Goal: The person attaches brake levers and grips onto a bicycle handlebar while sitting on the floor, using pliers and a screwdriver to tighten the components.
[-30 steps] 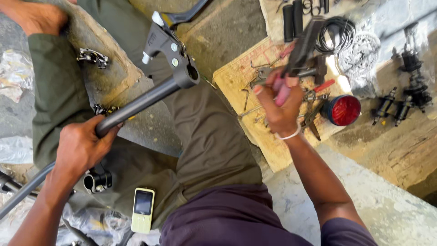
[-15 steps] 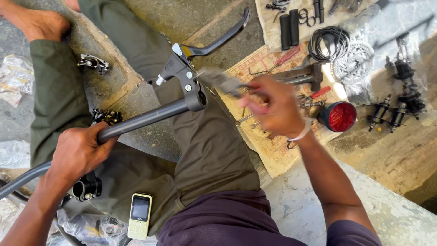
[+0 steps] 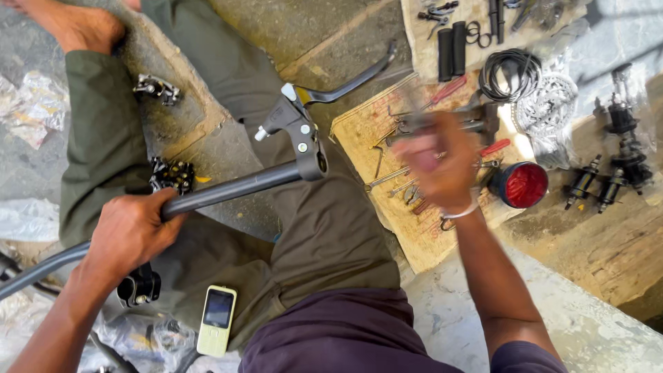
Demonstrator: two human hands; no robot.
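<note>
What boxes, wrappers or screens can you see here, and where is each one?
Mobile phone: on the ground by the person's leg, pale yellow-green bar shape, small dark screen.
Flattened cardboard: under the tools at the right hand, tan with red print.
Crumpled plastic wrappers: far left on the ground, clear and whitish.

A dark grey handlebar [image 3: 228, 192] lies slanted across the person's lap, a brake lever [image 3: 304, 117] clamped at its end
</note>
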